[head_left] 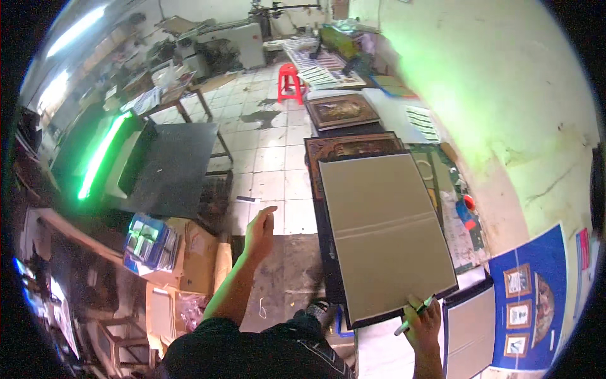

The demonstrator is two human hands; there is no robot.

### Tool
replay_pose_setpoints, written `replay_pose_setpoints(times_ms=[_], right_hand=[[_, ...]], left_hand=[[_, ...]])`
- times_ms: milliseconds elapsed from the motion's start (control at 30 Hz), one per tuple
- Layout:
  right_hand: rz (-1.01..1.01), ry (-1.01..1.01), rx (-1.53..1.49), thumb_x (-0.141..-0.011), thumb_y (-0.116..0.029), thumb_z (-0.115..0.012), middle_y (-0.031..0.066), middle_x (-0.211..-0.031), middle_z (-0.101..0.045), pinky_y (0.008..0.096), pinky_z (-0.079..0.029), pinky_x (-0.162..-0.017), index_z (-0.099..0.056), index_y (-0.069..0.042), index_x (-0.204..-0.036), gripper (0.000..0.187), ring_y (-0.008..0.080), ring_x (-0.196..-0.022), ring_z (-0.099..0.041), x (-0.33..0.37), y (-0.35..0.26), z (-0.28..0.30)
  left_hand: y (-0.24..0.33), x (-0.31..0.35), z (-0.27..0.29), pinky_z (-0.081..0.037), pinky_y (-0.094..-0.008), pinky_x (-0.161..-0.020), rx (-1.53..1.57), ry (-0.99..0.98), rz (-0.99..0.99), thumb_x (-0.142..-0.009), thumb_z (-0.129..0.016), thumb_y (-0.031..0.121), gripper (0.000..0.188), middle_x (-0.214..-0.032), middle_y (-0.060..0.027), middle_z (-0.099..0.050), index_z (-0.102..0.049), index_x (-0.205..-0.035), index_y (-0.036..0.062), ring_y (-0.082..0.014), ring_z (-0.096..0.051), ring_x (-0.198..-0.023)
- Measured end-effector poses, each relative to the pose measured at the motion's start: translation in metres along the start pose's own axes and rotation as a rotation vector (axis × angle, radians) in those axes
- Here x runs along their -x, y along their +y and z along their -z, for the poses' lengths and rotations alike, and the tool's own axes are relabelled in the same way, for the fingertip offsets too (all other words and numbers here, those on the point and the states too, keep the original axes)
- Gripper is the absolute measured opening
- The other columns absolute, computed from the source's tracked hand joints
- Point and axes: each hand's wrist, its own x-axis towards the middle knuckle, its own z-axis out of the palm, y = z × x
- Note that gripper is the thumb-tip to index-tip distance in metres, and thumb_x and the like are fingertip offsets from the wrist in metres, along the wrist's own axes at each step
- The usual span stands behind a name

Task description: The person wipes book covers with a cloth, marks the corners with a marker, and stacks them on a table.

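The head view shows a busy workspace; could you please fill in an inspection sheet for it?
Surface: worktable along the wall, largely covered.
Work items: large grey-brown board with pale lines across it, dark edging showing around it; pen at its near edge.
Clutter: framed picture beyond the board; red-and-blue item to its right.
Hands: left hand empty, held out left of the worktable; right hand holding the pen.
Cables: nothing seen for certain.
Surroundings: tiled floor, red stool, glowing green tube, blue poster.
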Motion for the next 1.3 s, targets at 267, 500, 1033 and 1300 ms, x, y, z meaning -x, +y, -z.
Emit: replay_pose_setpoints(times_ms=[267,500,1033,1300], right_hand=[[-0.321,0.664,-0.438,-0.093,-0.021,-0.057,0.0151,-0.091,-0.068,0.0423,-0.051,-0.083,-0.053,-0.006,-0.081,0.020,0.0287,-0.088,-0.064,0.078,-0.023,0.121],[-1.066,1.152,-0.076,-0.093,-0.039,-0.061,0.0044,-0.085,-0.052,0.0312,-0.045,-0.066,-0.053,-0.005,-0.110,0.040,0.0166,-0.077,-0.051,0.267,-0.093,0.192],[-1.542,1.270,0.105,-0.088,-0.005,-0.067,-0.0060,-0.077,-0.051,0.0197,-0.035,-0.065,-0.061,-0.007,-0.099,0.013,0.0043,-0.071,-0.043,0.309,-0.256,0.295],[-1.716,1.535,-0.093,-0.087,-0.012,-0.070,0.0006,-0.087,-0.060,0.0241,-0.045,-0.073,-0.061,-0.004,-0.106,0.023,0.0090,-0.080,-0.055,0.347,-0.257,0.234]], left_hand=[[0.124,0.004,-0.011,-0.038,-0.0262,-0.056,0.098,-0.276,-0.173,-0.083,-0.078,0.022,0.058,-0.067,-0.0007,-0.044,-0.054,-0.133,0.0064,-0.0093,-0.040,-0.063],[0.236,0.109,-0.076,-0.039,-0.0293,-0.068,0.582,-1.015,-0.514,-0.088,-0.071,0.021,0.020,-0.087,-0.0060,-0.056,-0.071,-0.093,0.0014,-0.0164,-0.050,-0.078],[0.243,0.426,-0.319,-0.036,-0.0206,-0.061,0.676,-2.137,0.401,-0.096,-0.048,0.058,0.069,-0.077,0.0078,-0.045,-0.045,-0.140,0.0049,-0.0039,-0.040,-0.065],[0.214,0.360,-0.279,-0.047,-0.0320,-0.083,0.560,-2.189,0.344,-0.100,-0.054,0.037,0.044,-0.107,-0.0007,-0.067,-0.058,-0.127,0.0029,-0.0114,-0.062,-0.095]])
